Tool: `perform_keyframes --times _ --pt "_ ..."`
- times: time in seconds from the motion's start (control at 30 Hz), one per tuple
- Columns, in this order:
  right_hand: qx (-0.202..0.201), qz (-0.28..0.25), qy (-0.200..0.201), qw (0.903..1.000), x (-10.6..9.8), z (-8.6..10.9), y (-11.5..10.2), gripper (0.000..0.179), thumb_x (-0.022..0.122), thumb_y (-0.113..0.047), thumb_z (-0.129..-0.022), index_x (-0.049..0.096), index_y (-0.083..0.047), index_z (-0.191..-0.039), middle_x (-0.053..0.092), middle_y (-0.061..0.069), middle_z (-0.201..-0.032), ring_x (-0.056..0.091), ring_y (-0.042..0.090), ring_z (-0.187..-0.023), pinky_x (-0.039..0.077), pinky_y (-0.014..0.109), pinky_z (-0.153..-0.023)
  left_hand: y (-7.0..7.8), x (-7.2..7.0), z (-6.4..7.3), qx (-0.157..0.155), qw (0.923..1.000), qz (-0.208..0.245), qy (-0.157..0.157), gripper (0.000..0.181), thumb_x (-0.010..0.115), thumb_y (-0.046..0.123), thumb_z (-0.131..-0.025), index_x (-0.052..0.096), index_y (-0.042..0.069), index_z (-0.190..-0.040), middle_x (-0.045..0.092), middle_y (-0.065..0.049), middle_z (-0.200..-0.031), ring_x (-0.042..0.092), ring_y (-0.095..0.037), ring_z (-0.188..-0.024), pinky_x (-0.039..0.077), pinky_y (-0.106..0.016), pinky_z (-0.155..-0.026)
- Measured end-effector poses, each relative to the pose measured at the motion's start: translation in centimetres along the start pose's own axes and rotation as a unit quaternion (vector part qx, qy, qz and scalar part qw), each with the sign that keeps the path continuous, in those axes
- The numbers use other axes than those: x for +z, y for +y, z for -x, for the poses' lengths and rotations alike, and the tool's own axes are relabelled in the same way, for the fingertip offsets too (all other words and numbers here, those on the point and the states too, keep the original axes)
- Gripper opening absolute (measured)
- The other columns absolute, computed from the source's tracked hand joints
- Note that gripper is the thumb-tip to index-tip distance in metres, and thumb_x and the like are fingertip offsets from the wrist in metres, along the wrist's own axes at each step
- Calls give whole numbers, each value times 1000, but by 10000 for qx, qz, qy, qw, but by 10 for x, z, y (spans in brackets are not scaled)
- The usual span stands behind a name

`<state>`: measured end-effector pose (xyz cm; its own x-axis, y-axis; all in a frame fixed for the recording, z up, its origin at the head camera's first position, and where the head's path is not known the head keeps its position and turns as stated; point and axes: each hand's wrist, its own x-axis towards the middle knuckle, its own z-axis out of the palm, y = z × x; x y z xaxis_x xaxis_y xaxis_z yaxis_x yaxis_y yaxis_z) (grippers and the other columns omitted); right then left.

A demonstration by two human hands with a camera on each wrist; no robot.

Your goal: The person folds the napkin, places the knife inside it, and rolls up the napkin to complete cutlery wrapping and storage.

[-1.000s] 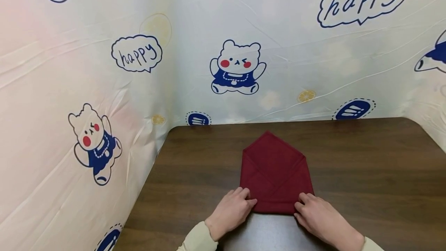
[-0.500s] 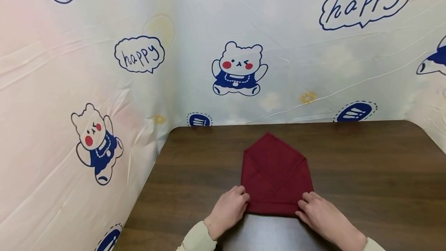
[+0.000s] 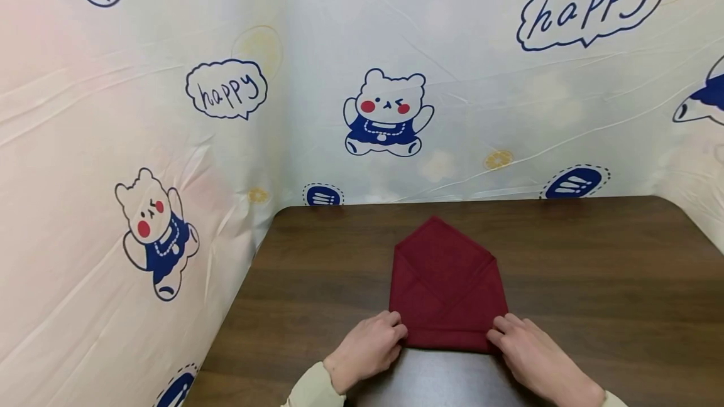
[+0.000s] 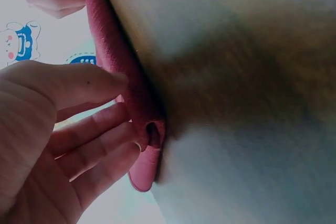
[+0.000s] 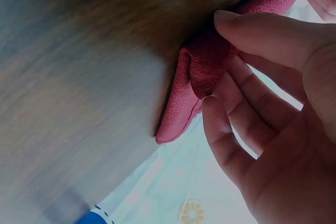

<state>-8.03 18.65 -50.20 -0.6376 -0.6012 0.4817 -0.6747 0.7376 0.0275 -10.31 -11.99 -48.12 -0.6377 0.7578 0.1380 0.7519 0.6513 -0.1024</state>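
A dark red cloth [image 3: 447, 281], folded like an envelope with a pointed far end, lies on the table. Its near edge is turned over in a narrow rolled band [image 3: 447, 339]. At the band's left end my left hand [image 3: 370, 344] pinches the cloth, thumb on the near side and fingers behind. My right hand [image 3: 534, 353] pinches the right end in the same manner. The left wrist view shows the open end of the rolled edge [image 4: 152, 129] beside the fingertips. In the right wrist view the cloth's corner [image 5: 210, 66] sits between thumb and fingers.
The brown wooden table [image 3: 611, 269] extends around the cloth, with rounded far corners. A pale curtain [image 3: 469, 80] printed with cartoon bears and "happy" bubbles hangs behind the table and along its left and right sides.
My left hand has slid outward to the left end of the near edge, its thumb drawn back from over the cloth. My right hand has shifted slightly right. The cloth's shape looks the same.
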Motion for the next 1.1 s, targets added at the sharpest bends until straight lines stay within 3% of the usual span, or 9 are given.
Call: perform_keyframes --times 0.23,0.43,0.67,1.1 --pt "-44 -15 43 10000 1 0 2 29 69 2 -55 53 -19 -66 41 -9 -69 41 12 -65 35 24 -54 1 0 0 -254 9994 -207 -95 17 79 22 -77 63 19 -81 55 8 -79 53 -10 -73 47 -21 -62" --pt "-53 -90 -93 9999 0 2 4 30 78 -2 -54 57 -19 -67 40 -8 -71 37 12 -64 35 24 -55 -1 2 0 -143 9993 -355 23 18 80 21 -75 63 18 -80 56 8 -79 53 -10 -73 46 -21 -65" --pt "80 -260 -398 9988 -2 0 6 28 78 -3 -57 55 -17 -66 42 -8 -69 41 12 -63 38 24 -55 -4 4 0 -1 9987 -491 159 18 79 17 -74 62 19 -77 55 7 -76 51 -11 -70 43 -21 -59" --pt "-11 -558 -238 9982 2 -1 17 28 73 -8 -55 50 -20 -67 40 -11 -69 41 9 -62 38 26 -53 -8 7 -4 -66 9992 -377 -105 15 74 12 -74 61 17 -79 55 6 -76 52 -12 -69 43 -21 -59"
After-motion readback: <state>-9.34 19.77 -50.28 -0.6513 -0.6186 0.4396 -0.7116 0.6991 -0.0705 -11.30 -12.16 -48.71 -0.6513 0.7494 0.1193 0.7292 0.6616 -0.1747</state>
